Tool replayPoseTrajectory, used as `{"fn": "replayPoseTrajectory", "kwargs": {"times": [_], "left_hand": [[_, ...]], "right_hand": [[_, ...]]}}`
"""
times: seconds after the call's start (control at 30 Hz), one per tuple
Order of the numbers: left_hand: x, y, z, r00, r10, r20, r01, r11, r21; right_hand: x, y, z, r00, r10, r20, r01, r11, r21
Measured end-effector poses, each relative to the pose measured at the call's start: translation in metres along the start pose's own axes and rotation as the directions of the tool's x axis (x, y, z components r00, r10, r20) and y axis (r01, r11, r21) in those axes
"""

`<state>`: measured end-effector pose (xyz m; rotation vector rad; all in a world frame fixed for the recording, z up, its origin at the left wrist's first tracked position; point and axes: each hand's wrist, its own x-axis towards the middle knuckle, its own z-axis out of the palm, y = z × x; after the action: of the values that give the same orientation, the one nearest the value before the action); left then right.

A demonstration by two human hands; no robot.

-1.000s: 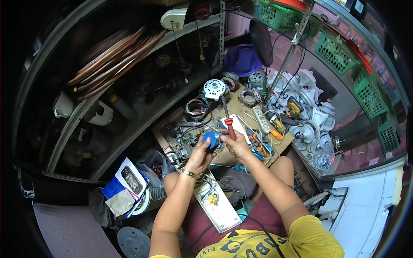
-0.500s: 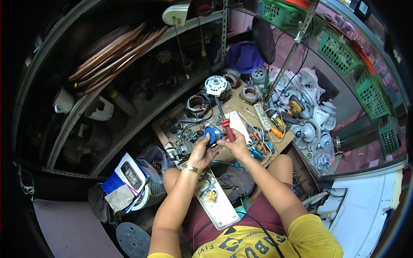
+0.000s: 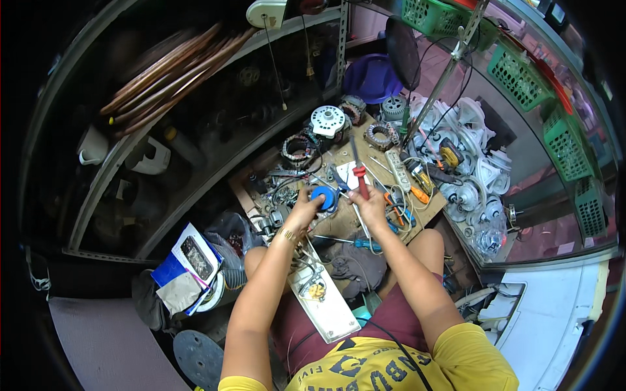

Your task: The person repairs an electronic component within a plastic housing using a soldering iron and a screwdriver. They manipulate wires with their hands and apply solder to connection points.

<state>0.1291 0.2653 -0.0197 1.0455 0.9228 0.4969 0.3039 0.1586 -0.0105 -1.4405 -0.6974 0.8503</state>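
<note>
My left hand [image 3: 306, 210] is closed around a blue spool [image 3: 322, 195] that looks like solder wire, its flat round side turned up. My right hand [image 3: 370, 207] grips a soldering iron by its red handle [image 3: 360, 177], with the metal shaft pointing up and away over the bench. The two hands are apart, side by side above the near part of the wooden bench. Below them, a long white panel [image 3: 332, 318] rests across my lap, bearing a small yellow round part [image 3: 317, 290] and loose wires.
Motor windings [image 3: 298, 150], a white perforated disc [image 3: 327, 121] and a power strip [image 3: 397, 168] crowd the bench. Orange-handled tools [image 3: 419, 194] lie at its right. White plastic parts [image 3: 466, 163] are heaped beyond. Copper tubes [image 3: 176, 78] hang at upper left; a bag [image 3: 231, 234] stands left.
The soldering iron has moved right, away from the spool, and stands more upright. My hands have drawn apart, and the spool has turned its blue face up.
</note>
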Motion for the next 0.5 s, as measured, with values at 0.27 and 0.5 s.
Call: {"fn": "replayPoseTrajectory", "kwargs": {"times": [0.27,0.5], "left_hand": [[0.066,0.002,-0.055,0.923,-0.097,0.371,-0.322,0.329,0.888],[0.074,-0.003,-0.039,0.868,-0.338,0.364,-0.352,0.099,0.931]], "right_hand": [[0.013,-0.025,0.003,0.998,0.064,0.026,-0.063,0.997,-0.052],[0.002,0.016,0.020,0.990,0.079,0.114,-0.072,0.995,-0.066]]}}
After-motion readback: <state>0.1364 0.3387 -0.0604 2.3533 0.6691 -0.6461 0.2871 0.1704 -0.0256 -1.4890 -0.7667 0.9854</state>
